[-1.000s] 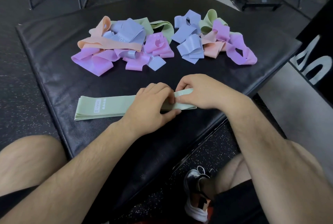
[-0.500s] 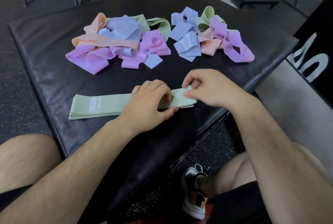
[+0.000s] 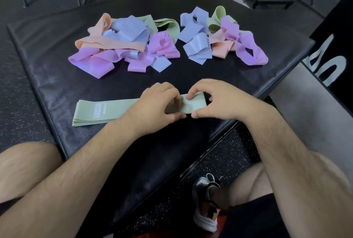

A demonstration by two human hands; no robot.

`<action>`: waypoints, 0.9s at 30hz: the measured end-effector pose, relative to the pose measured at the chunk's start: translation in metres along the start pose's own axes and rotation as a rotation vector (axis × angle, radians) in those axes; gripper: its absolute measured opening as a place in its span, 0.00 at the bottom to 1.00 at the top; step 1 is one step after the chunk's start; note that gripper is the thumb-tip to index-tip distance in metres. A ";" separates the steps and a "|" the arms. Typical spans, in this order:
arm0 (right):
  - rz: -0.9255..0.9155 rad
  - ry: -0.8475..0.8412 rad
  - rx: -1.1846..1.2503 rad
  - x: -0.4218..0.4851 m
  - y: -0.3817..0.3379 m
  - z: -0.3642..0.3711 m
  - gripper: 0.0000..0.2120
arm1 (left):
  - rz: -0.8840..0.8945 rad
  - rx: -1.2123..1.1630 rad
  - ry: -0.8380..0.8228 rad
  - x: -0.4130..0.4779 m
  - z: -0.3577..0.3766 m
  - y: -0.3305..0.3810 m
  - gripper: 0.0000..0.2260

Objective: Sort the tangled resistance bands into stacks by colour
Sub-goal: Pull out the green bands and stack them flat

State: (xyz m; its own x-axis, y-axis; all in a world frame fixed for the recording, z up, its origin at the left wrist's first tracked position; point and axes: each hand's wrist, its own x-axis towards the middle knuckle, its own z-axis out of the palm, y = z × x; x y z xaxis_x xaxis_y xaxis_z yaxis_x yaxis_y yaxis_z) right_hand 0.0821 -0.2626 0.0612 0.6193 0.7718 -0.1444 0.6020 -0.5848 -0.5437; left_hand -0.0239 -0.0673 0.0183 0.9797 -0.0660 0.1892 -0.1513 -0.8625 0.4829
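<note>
A flat stack of green bands [image 3: 107,110] lies on the near part of the black mat [image 3: 47,69]. My left hand [image 3: 154,105] rests on the stack's middle, fingers curled over its far edge and thumb at the near edge. My right hand [image 3: 215,98] pinches the stack's right end between fingertips and thumb. Behind lie two tangled heaps: a left heap [image 3: 122,44] of peach, blue, purple, pink and green bands, and a right heap [image 3: 219,37] of blue, green, pink, peach and purple bands.
The mat's near edge runs diagonally by my knees, with speckled rubber floor [image 3: 225,153] below it. My shoe [image 3: 204,199] stands on that floor. A black box with white lettering [image 3: 336,56] sits at the right. Gym equipment stands at the back.
My right hand has shifted its fingers on the green stack's right end, now pinching it from both edges. The left hand has stayed on the stack. The camera view dipped slightly.
</note>
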 end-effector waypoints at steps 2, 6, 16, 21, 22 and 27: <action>-0.004 0.016 -0.014 0.001 0.000 0.000 0.19 | 0.002 -0.026 0.009 0.000 0.000 -0.001 0.13; -0.017 0.026 -0.035 0.003 0.002 0.001 0.18 | 0.008 -0.040 0.020 0.002 0.000 -0.003 0.13; -0.047 0.009 -0.116 0.006 0.003 0.005 0.18 | 0.044 -0.065 0.030 0.003 0.003 -0.008 0.13; -0.050 -0.009 -0.116 0.002 -0.001 0.004 0.17 | 0.057 -0.049 0.058 -0.001 0.003 -0.008 0.16; -0.061 0.000 -0.122 0.002 -0.003 0.002 0.16 | 0.052 -0.046 0.078 -0.001 0.001 -0.007 0.18; -0.108 0.119 -0.167 0.015 -0.019 -0.008 0.11 | 0.035 0.074 0.215 0.008 -0.022 -0.003 0.15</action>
State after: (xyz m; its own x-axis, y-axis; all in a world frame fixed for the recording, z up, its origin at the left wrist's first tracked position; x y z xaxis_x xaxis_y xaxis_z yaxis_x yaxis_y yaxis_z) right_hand 0.0839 -0.2420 0.0765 0.5959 0.8030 0.0108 0.7368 -0.5413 -0.4052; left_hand -0.0183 -0.0538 0.0368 0.9222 0.0049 0.3866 -0.1672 -0.8965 0.4104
